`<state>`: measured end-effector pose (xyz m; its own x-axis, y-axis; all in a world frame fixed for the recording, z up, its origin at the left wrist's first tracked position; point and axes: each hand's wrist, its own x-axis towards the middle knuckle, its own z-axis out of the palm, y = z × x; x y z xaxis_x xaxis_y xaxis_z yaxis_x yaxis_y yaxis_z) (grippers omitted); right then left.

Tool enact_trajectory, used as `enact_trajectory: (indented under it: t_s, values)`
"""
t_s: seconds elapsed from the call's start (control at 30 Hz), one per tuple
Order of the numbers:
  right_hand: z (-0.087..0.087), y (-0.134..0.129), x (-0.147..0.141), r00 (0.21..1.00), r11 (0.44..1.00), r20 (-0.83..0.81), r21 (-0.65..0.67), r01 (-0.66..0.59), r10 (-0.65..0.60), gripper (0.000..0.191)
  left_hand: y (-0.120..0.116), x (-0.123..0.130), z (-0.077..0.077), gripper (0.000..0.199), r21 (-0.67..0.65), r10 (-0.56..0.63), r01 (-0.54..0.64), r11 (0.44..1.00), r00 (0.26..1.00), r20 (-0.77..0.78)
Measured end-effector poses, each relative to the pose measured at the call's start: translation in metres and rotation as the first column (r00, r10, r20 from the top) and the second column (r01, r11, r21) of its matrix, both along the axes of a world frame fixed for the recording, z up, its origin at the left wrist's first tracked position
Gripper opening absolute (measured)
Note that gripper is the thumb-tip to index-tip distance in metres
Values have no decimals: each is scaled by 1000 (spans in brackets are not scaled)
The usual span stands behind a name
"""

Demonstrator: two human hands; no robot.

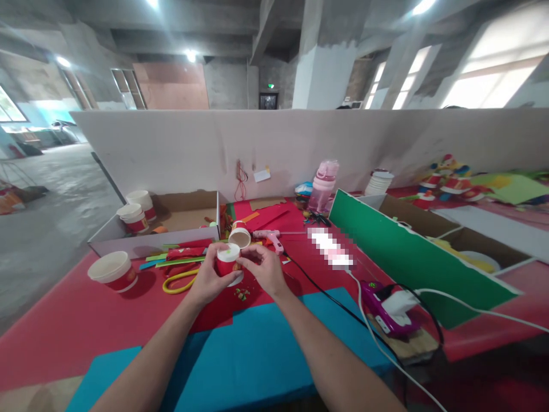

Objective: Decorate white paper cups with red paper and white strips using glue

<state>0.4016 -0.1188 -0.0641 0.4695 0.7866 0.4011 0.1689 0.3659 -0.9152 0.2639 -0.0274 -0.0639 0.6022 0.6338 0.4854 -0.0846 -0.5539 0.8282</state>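
In the head view, the small red-and-white round paper cup (227, 265) is between the two hands, above the red tabletop (158, 326). Its white round end faces upward, with a small pale green patch on it. The left hand (210, 276) is closed around the cup from the left side, its thumb lying across the front. The right hand (262, 269) is at the right side of the cup, with thumb and forefinger brought close together at its wall; I cannot tell whether they pinch some small piece there.

Just behind the held cup, another red-and-white paper cup (239, 238) lies tilted, its open mouth turned toward the person. To the right of this one is a pink glue gun (271, 237). Left of the left hand there is a yellow looped handle (174, 286), near some flat green strips (178, 263), and farther left stands a wide red-and-white paper tub (114, 273). Small pale crumbs (242, 294) lie below the cup, on the near side. A bright blue sheet (295, 337) is spread under the forearms.
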Motion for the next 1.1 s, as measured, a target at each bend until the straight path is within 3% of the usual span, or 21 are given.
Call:
enact_trajectory:
  t_s: [0.17, 0.33, 0.53, 0.67, 0.8, 0.97, 1.1]
  values:
    - [2, -1, 2, 999, 999, -17, -44, 27, -28, 20, -2, 0, 1, 49, 37, -8, 10, 999, 999, -44]
    - [4, -3, 4, 990, 996, 125, -59, 69, -62, 16, -1, 1, 3, 49, 67, -14, 19, 998, 997, -73]
    - [4, -4, 1, 907, 977, 373, -5, 214, -197, 16, -15, 8, 2, 47, 115, 68, -60, 991, 996, -60]
    - [4, -4, -1, 845, 939, 434, 3, 344, -311, 13, -26, 15, 1, 46, 102, 102, -100, 990, 995, -17]
    - [4, -4, -3, 854, 919, 383, -29, 392, -352, 10, -26, 17, -1, 46, 42, 63, -64, 997, 998, 22]
    - [6, -5, 0, 915, 940, 267, -76, 332, -301, 10, -22, 15, 0, 47, -30, 31, -31, 999, 1000, -1]
    - [8, -4, 7, 986, 981, 78, -117, 154, -146, 8, -23, 13, 4, 55, -291, -49, 45, 956, 999, -9]
